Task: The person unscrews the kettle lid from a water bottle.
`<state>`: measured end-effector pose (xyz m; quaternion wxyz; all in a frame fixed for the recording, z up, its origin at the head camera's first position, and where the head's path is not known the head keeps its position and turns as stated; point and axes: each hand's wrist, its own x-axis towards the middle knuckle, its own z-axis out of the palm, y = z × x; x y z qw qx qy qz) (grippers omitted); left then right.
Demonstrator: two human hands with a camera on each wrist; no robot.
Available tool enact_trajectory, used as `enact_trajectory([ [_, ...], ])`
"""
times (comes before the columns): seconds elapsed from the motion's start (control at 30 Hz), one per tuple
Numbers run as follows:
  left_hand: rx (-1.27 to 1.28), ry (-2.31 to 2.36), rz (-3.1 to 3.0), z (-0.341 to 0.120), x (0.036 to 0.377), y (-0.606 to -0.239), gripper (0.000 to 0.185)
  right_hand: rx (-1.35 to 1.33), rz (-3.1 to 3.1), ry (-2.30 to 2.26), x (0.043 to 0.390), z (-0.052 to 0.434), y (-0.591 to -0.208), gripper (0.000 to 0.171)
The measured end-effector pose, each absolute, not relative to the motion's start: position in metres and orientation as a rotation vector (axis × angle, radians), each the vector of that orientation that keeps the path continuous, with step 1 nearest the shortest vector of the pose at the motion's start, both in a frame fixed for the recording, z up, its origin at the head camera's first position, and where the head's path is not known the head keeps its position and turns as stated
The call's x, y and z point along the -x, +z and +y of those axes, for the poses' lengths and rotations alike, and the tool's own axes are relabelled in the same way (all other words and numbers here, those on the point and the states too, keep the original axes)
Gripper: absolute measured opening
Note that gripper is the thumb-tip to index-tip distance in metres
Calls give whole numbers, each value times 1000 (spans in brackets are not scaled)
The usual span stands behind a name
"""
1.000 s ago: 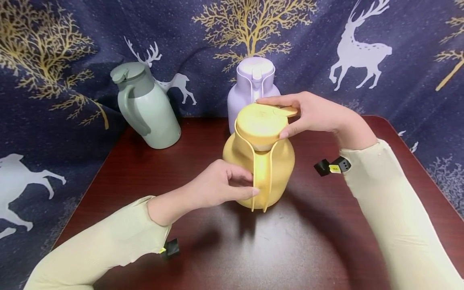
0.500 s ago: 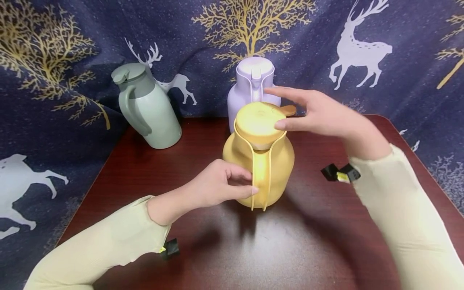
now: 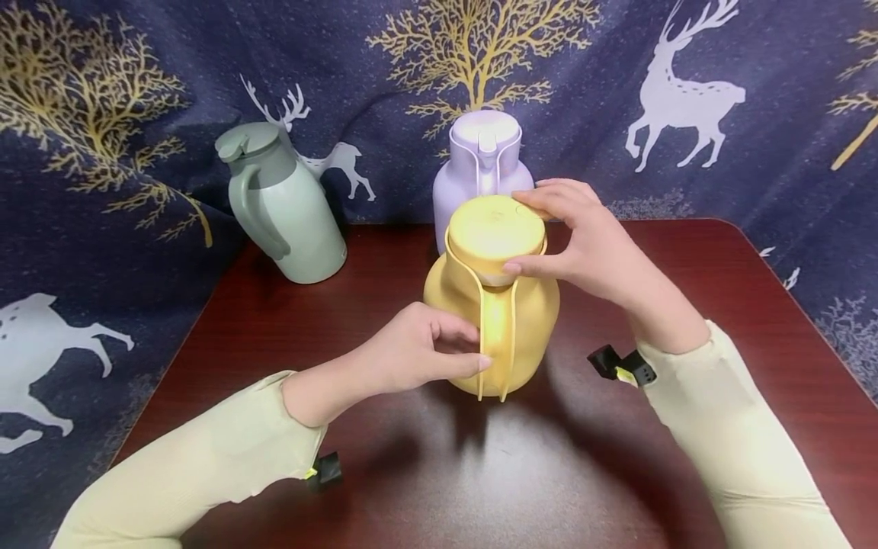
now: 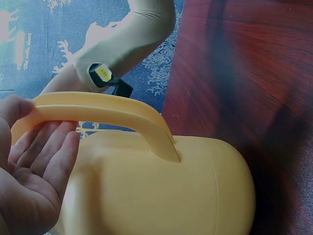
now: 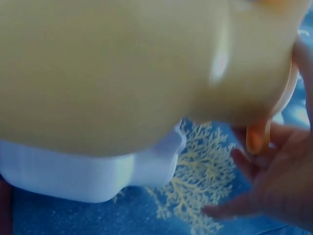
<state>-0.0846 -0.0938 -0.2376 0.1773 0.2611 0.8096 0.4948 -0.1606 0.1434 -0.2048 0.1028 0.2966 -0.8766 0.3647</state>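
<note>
A yellow vacuum jug (image 3: 538, 328) stands on the table, its handle (image 3: 497, 328) toward me. My left hand (image 3: 405, 351) grips that handle, thumb on one side and fingers reaching under it, as the left wrist view shows. At the top of the jug, my right hand (image 3: 593, 244) holds the round lid (image 3: 490, 225) from the right, with the thumb at the near edge and fingers at the far edge. In the right wrist view an orange-looking tab (image 5: 257, 137) of the lid sticks out among the fingers; the hand hides it in the head view.
Right behind the yellow jug stands a lilac jug (image 3: 453, 194), partly covered by it. A sage-green jug (image 3: 295, 217) is at the back left of the dark red table (image 3: 384, 267). A navy cloth (image 3: 391, 46) with deer and trees hangs behind.
The right hand loosened from the lid, drew back with fingers extended, then came down and took hold of the lid again, thumb lower at its near side. The left hand stayed on the handle.
</note>
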Motion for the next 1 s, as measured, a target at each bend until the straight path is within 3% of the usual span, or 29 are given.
enact_trajectory([
  [0.3,-729,1412,2281,-94,86,-238,23,-1201,-2720,1243,202,159,-197,75],
  [0.67,-729,1396,2281,-94,85,-238,23,-1617,-2664,1523,224,162,-193,73],
  [0.9,-733,1374,2307,-95,85,-238,21,-1474,-2771,1471,219,165,-186,96],
  [1.0,-751,1365,2322,-95,85,-238,20,-1225,-2690,1570,205,165,-189,91],
])
